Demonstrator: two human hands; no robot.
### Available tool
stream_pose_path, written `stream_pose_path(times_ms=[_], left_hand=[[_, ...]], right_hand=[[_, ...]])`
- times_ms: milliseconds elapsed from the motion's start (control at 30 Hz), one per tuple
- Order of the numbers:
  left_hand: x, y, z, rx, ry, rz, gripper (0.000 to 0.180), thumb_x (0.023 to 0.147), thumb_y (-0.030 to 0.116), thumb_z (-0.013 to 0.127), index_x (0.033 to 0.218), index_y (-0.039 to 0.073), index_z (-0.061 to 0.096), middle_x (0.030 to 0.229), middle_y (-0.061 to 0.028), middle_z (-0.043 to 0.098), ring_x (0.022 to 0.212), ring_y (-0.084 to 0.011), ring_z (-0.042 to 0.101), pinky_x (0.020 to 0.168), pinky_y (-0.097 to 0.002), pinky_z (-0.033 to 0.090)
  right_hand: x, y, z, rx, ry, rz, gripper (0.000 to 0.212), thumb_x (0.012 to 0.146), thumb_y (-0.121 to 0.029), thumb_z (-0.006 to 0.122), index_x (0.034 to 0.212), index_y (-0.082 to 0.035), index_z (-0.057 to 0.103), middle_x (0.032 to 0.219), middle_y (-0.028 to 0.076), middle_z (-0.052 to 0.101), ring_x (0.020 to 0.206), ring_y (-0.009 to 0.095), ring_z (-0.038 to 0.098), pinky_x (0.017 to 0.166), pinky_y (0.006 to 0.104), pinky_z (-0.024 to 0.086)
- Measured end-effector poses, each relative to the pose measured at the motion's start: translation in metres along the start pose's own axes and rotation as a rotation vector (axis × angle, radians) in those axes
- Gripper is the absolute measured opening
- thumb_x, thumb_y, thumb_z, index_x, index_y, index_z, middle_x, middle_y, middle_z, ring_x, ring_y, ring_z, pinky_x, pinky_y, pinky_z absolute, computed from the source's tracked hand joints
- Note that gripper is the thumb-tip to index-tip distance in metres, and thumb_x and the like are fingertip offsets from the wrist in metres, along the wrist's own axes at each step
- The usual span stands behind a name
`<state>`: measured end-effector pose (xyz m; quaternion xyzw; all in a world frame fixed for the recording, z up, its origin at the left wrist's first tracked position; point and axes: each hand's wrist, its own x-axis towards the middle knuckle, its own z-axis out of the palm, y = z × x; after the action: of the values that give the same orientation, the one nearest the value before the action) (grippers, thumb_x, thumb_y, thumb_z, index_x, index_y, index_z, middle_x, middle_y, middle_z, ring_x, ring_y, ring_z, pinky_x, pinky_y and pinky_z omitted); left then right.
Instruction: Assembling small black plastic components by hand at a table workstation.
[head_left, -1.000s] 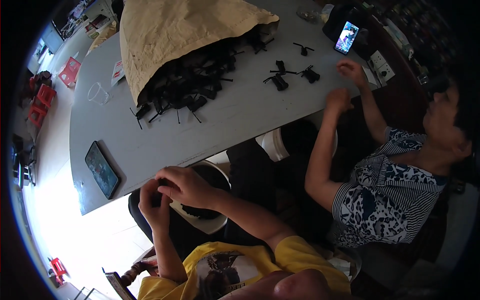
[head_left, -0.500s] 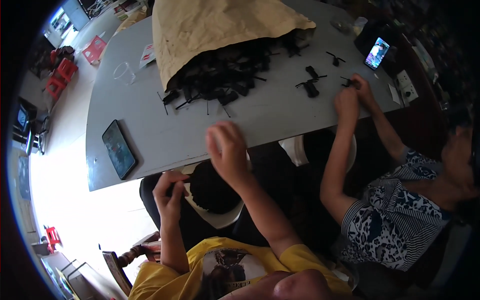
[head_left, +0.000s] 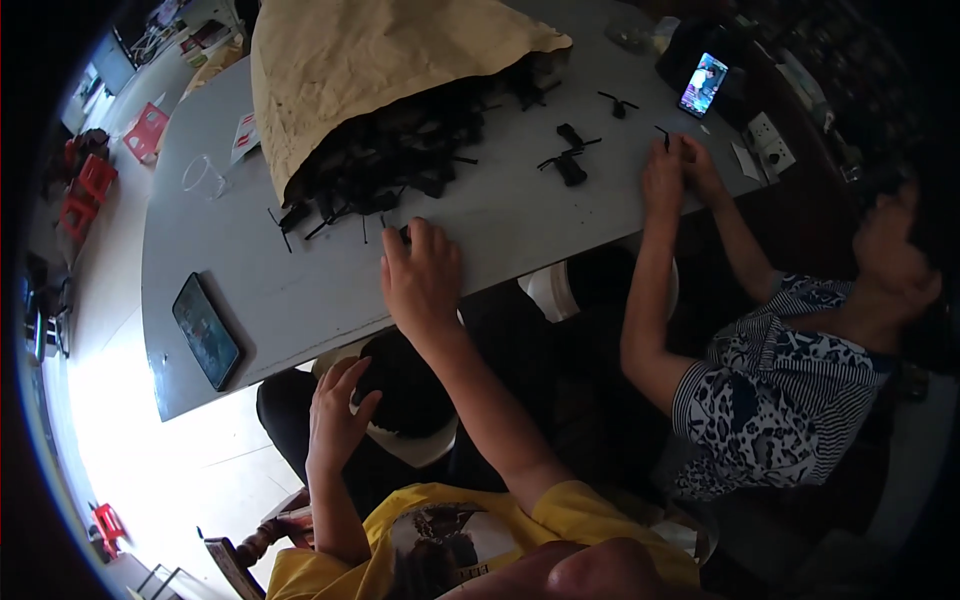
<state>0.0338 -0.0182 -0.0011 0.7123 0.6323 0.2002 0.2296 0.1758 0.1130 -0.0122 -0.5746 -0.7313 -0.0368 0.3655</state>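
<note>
Part [head_left: 404,235], black, at tip of right hand [head_left: 423,280], grip unclear; left hand [head_left: 334,420] lower, loosely spread.

A phone [head_left: 207,332] lies well apart from a clear cup [head_left: 204,178]

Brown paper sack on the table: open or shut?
Open. The brown paper sack lies with its mouth gaping, and black parts spill from it onto the grey table.
</note>
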Motion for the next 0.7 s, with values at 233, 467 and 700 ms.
stream_pose_path(times_ms=[233,467,700], left_hand=[[0.003,0.011,0.000,-0.139,-0.033,-0.066,0.034,0.072,0.005,0.064,0.106,0.004,0.059,0.106,-0.0129,0.059,0.088,-0.0260,0.061,0.073,-0.0318,0.048],[0.013,0.012,0.001,-0.519,0.083,-0.031,0.037,0.085,0.015,0.055,0.118,-0.001,0.050,0.104,-0.0121,0.059,0.089,-0.0185,0.060,0.078,-0.0284,0.046],[0.017,-0.007,0.007,-1.038,0.367,-0.071,0.047,0.090,0.029,0.051,0.123,-0.003,0.041,0.116,-0.0125,0.052,0.105,-0.0183,0.053,0.091,-0.0281,0.041]], right_hand=[[-0.006,0.010,-0.003,0.074,-0.045,0.118,0.015,0.074,-0.006,0.062,0.084,-0.003,0.051,0.094,0.013,0.045,0.086,0.029,0.049,0.072,0.0393,0.042],[-0.017,-0.001,-0.016,0.800,0.056,0.031,0.010,0.076,-0.002,0.059,0.084,-0.002,0.053,0.093,0.013,0.046,0.082,0.027,0.052,0.067,0.0324,0.045],[-0.033,-0.033,-0.032,1.284,-0.391,-0.125,0.007,0.077,-0.005,0.061,0.080,-0.003,0.055,0.089,0.007,0.048,0.077,0.017,0.053,0.062,0.0273,0.045]])
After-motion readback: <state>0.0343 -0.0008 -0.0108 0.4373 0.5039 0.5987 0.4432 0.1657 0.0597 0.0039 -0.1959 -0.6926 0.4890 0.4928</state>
